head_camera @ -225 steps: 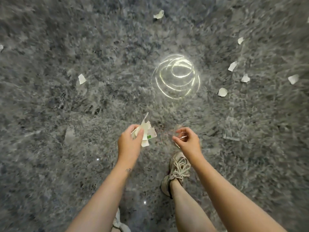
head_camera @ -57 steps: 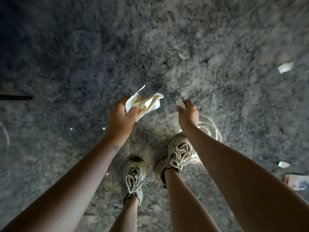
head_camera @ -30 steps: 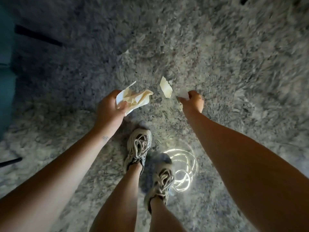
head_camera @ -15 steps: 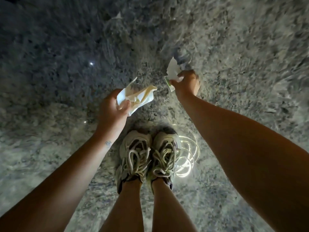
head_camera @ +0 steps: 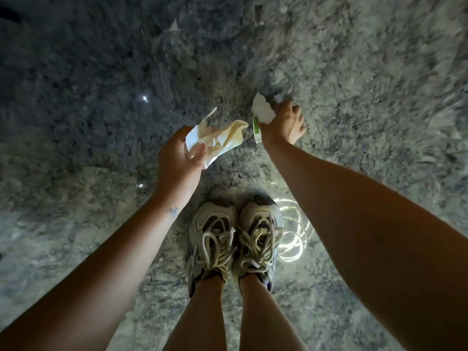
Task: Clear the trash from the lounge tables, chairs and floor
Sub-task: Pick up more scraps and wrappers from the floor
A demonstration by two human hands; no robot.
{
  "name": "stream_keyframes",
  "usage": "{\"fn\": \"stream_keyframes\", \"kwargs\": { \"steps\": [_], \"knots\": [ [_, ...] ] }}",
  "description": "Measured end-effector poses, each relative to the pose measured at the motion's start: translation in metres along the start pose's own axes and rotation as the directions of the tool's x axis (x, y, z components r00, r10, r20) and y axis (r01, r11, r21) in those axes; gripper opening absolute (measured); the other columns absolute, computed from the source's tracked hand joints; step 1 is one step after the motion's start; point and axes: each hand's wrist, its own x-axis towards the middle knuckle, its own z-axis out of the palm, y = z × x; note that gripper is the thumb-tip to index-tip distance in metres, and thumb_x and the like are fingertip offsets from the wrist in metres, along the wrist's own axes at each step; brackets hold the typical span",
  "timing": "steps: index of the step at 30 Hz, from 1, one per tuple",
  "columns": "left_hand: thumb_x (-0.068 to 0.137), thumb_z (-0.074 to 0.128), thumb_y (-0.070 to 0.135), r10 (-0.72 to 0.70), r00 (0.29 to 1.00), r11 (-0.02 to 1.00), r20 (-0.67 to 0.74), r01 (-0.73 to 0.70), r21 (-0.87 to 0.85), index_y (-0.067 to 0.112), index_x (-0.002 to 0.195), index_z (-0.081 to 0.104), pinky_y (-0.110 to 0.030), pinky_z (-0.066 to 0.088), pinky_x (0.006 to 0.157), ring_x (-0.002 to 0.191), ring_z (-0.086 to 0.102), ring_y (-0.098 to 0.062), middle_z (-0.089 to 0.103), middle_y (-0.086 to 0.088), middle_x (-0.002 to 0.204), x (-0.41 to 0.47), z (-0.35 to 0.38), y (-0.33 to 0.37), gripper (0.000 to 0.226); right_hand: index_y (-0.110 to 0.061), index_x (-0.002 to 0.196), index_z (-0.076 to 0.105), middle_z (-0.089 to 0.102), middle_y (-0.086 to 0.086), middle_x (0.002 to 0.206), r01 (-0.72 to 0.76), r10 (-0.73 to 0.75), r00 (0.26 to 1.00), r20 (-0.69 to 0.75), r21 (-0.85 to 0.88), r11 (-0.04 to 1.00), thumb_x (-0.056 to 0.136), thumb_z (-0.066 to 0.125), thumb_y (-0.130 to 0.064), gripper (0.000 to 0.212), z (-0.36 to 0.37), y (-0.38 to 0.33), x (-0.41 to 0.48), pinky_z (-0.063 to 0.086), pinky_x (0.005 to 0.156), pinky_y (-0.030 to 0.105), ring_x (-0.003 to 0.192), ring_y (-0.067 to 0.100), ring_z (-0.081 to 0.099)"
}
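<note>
My left hand point(head_camera: 177, 160) holds a crumpled bunch of white and cream paper scraps point(head_camera: 217, 140) pinched between thumb and fingers, raised over the grey speckled floor point(head_camera: 101, 84). My right hand point(head_camera: 286, 122) reaches down further ahead and grips white torn paper scraps point(head_camera: 262, 110), one with a green stripe hanging at the wrist side. A small white scrap point(head_camera: 174, 26) lies on the floor far ahead.
My two feet in beige laced sneakers point(head_camera: 235, 239) stand together right below the hands. A bright coiled light reflection point(head_camera: 293, 234) shines on the polished floor to the right of the shoes. Small light glints point(head_camera: 144, 98) dot the floor on the left.
My right hand has picked a paper scrap off the floor and now grips it. My feet came together side by side. The left hand keeps its bunch.
</note>
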Motion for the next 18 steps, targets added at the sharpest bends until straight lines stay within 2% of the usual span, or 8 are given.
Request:
{"fn": "stream_keyframes", "kwargs": {
  "steps": [3, 5, 8, 10, 12, 14, 16, 18],
  "knots": [
    [0.083, 0.058, 0.004, 0.022, 1.0, 1.0, 0.002, -0.022, -0.012, 0.008, 0.103, 0.065, 0.0, 0.039, 0.061, 0.072, 0.055, -0.004, 0.059, 0.01, 0.08, 0.003, 0.0, 0.004, 0.021, -0.012, 0.112, 0.045, 0.061, 0.005, 0.114, 0.007, -0.01, 0.999, 0.031, 0.095, 0.995, 0.081, 0.066, -0.028, 0.041, 0.003, 0.001, -0.006, 0.031, 0.088, 0.035, 0.108, 0.025, 0.054],
    [0.083, 0.059, 0.003, 0.022, 1.0, 1.0, 0.006, -0.022, -0.02, 0.008, 0.102, 0.064, 0.001, 0.039, 0.06, 0.071, 0.053, 0.001, 0.056, 0.016, 0.078, 0.001, -0.003, 0.007, 0.021, -0.011, 0.107, 0.05, 0.064, 0.007, 0.105, -0.022, 0.008, 0.998, 0.064, 0.213, 0.977, 0.083, 0.063, -0.02, 0.03, 0.0, 0.001, -0.014, 0.039, 0.078, 0.032, 0.096, 0.026, 0.059],
    [0.084, 0.058, 0.002, 0.013, 0.999, 0.999, 0.037, -0.012, -0.029, 0.009, 0.102, 0.064, -0.001, 0.04, 0.06, 0.068, 0.057, 0.01, 0.058, 0.012, 0.081, -0.007, -0.012, 0.015, 0.021, -0.013, 0.094, 0.061, 0.066, 0.003, 0.091, -0.059, 0.03, 0.994, 0.102, 0.293, 0.954, 0.081, 0.064, -0.013, 0.013, -0.017, 0.002, -0.029, 0.04, 0.062, 0.025, 0.078, 0.017, 0.057],
    [0.084, 0.057, 0.001, 0.018, 0.998, 0.999, 0.055, -0.016, -0.036, 0.011, 0.103, 0.063, -0.004, 0.044, 0.058, 0.068, 0.057, 0.013, 0.061, 0.007, 0.083, -0.015, -0.022, 0.026, 0.023, -0.014, 0.089, 0.061, 0.06, -0.002, 0.082, -0.092, 0.057, 0.993, 0.102, 0.379, 0.921, 0.078, 0.067, -0.012, 0.013, -0.039, 0.003, -0.045, 0.038, 0.054, 0.021, 0.072, 0.012, 0.053],
    [0.084, 0.056, 0.001, 0.007, 0.997, 0.999, 0.071, -0.003, -0.051, 0.012, 0.104, 0.063, -0.019, 0.052, 0.063, 0.072, 0.061, -0.001, 0.064, 0.001, 0.085, -0.025, -0.033, 0.041, 0.023, -0.016, 0.085, 0.058, 0.057, -0.006, 0.076, -0.107, 0.065, 0.993, 0.104, 0.485, 0.868, 0.075, 0.072, -0.012, 0.017, -0.067, 0.008, -0.066, 0.037, 0.047, 0.015, 0.064, 0.007, 0.052],
    [0.085, 0.055, 0.001, 0.004, 0.995, 0.999, 0.095, 0.001, -0.048, 0.013, 0.102, 0.062, -0.031, 0.054, 0.066, 0.077, 0.062, -0.016, 0.064, 0.0, 0.085, -0.035, -0.045, 0.061, 0.021, -0.019, 0.078, 0.053, 0.054, -0.012, 0.068, -0.095, 0.038, 0.992, 0.116, 0.536, 0.839, 0.073, 0.075, -0.012, 0.023, -0.102, 0.013, -0.092, 0.035, 0.041, 0.007, 0.057, -0.001, 0.048],
    [0.087, 0.055, 0.002, 0.036, 0.992, 0.999, 0.122, -0.034, -0.018, 0.012, 0.102, 0.062, -0.033, 0.053, 0.068, 0.081, 0.062, -0.019, 0.064, 0.001, 0.086, -0.043, -0.057, 0.082, 0.02, -0.022, 0.07, 0.05, 0.052, -0.014, 0.064, -0.09, 0.023, 0.992, 0.124, 0.568, 0.818, 0.072, 0.076, -0.012, 0.028, -0.136, 0.019, -0.117, 0.033, 0.039, 0.005, 0.054, -0.003, 0.046],
    [0.087, 0.057, 0.002, 0.084, 0.984, 0.996, 0.154, -0.085, 0.003, 0.007, 0.106, 0.062, -0.032, 0.051, 0.067, 0.083, 0.061, -0.022, 0.063, -0.002, 0.09, -0.051, -0.067, 0.108, 0.019, -0.021, 0.073, 0.053, 0.056, -0.01, 0.067, -0.124, 0.067, 0.991, 0.115, 0.606, 0.786, 0.071, 0.076, -0.012, 0.025, -0.169, 0.027, -0.14, 0.037, 0.047, 0.01, 0.058, 0.002, 0.05]
  ]
}}
